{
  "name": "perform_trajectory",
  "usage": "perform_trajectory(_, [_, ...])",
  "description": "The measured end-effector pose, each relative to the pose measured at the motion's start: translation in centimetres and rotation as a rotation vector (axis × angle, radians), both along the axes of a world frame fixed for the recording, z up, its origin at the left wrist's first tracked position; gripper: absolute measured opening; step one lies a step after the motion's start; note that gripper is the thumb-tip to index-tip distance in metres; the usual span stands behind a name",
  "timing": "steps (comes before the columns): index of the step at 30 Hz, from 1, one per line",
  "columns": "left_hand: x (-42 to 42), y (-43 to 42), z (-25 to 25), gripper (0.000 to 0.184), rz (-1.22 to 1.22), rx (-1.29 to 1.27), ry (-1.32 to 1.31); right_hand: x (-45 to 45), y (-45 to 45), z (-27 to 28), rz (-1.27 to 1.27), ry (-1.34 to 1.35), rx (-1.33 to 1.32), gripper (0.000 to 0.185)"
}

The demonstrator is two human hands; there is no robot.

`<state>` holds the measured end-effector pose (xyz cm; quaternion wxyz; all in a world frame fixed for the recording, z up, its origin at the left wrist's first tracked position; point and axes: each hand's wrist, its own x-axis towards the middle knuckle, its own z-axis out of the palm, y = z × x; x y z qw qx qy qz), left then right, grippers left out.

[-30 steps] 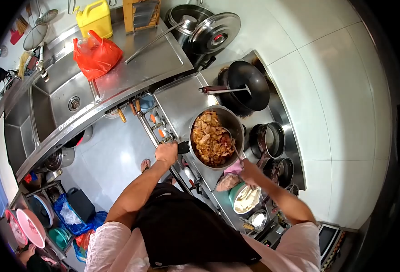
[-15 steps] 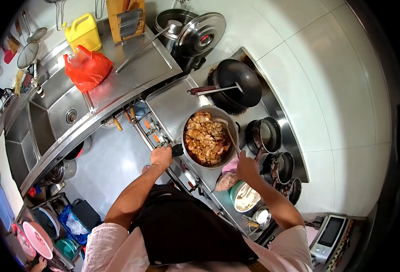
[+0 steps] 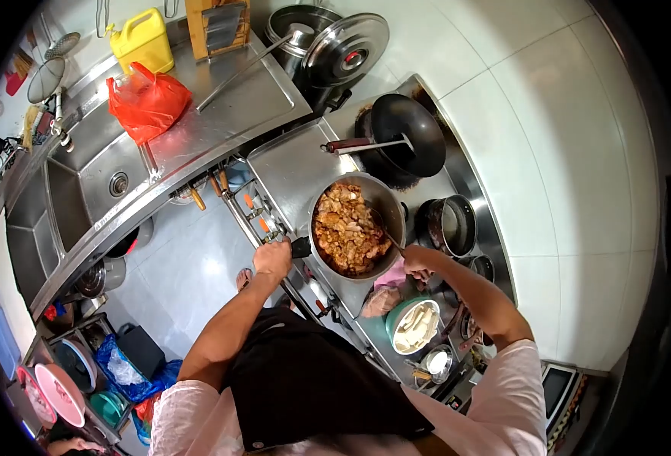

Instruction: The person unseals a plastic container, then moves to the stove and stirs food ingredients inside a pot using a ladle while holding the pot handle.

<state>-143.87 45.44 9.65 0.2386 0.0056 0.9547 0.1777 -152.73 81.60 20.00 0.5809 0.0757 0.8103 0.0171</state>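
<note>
A round metal pot (image 3: 322,254) full of browned, chopped meat (image 3: 344,232) sits on the steel stove. My left hand (image 3: 273,258) is closed around the pot's black handle (image 3: 300,248) at its left side. My right hand (image 3: 420,261) grips the long handle of a metal spatula (image 3: 393,242), whose head is sunk in the food and partly hidden near the pot's right wall. Just below the right hand lie a pink cloth (image 3: 390,275) and a teal bowl (image 3: 416,327) of pale sliced pieces.
A black wok (image 3: 407,137) with a ladle stands behind the pot. Small saucepans (image 3: 457,226) line the right side. At the left are a sink (image 3: 96,171), a red plastic bag (image 3: 149,102) and a yellow jug (image 3: 144,44). Part of another person (image 3: 73,445) shows at bottom left.
My right hand has shifted right and down slightly from half a second ago, and the spatula head has gone deeper into the meat. My left hand stays on the handle.
</note>
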Motion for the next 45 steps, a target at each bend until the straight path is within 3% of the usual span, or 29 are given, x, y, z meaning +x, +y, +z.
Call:
perform_trajectory(5, [-0.3, -0.1, -0.3, 0.027, -0.030, 0.001, -0.021, 0.1, 0.5, 0.9, -0.687, -0.351, -0.213, 0.020])
perform_trajectory(9, [-0.6, -0.1, -0.5, 0.029, -0.097, -0.006, -0.031, 2.1, 0.6, 0.0, -0.930, -0.515, -0.488, 0.024])
perform_trajectory(14, [-0.9, -0.3, -0.7, 0.025, -0.122, 0.008, 0.004, 4.9, 0.4, -1.7, -1.129, -0.512, -0.681, 0.017])
perform_trajectory(16, [-0.8, -0.3, -1.0, 0.026, -0.128, 0.005, -0.007, 6.8, 0.1, -4.1, -1.361, -0.722, -0.827, 0.009])
perform_trajectory(18, [-0.6, -0.3, -1.4, 0.027, -0.124, 0.010, -0.012, 8.2, -0.5, -4.2, -1.326, -0.568, -0.987, 0.006])
perform_trajectory(24, [-0.7, 0.3, 0.3, 0.026, -0.114, -0.018, -0.031, 13.9, -0.7, -5.8, -1.496, -0.432, -1.111, 0.007])
perform_trajectory(31, [-0.4, 0.4, -0.8, 0.025, -0.086, -0.019, 0.020, 17.6, -2.0, -4.9, -1.459, -0.122, -1.143, 0.016])
perform_trajectory(34, [-0.3, 0.5, -0.3, 0.025, -0.075, -0.031, 0.030, 17.1, -2.6, -1.3, -1.252, 0.102, -1.039, 0.018])
perform_trajectory(37, [-0.2, 0.5, -0.1, 0.024, -0.068, -0.018, 0.036, 16.4, -1.9, -1.1, -1.055, 0.257, -0.933, 0.023])
perform_trajectory(39, [-0.1, 0.6, -0.2, 0.024, -0.051, -0.010, 0.037, 16.1, -0.8, -2.0, -0.790, 0.410, -0.814, 0.023])
perform_trajectory(42, [-0.1, 0.3, -0.3, 0.025, -0.055, 0.007, 0.013, 16.5, -0.7, -0.5, -0.121, 0.852, -0.444, 0.025])
perform_trajectory(43, [-0.1, 0.3, -0.5, 0.025, -0.056, -0.002, 0.016, 16.1, -1.9, 2.0, 0.031, 0.852, -0.273, 0.031])
perform_trajectory(45, [-0.1, 0.4, -0.9, 0.025, -0.056, -0.017, 0.019, 15.3, -1.8, 3.1, 0.102, 0.832, -0.130, 0.034])
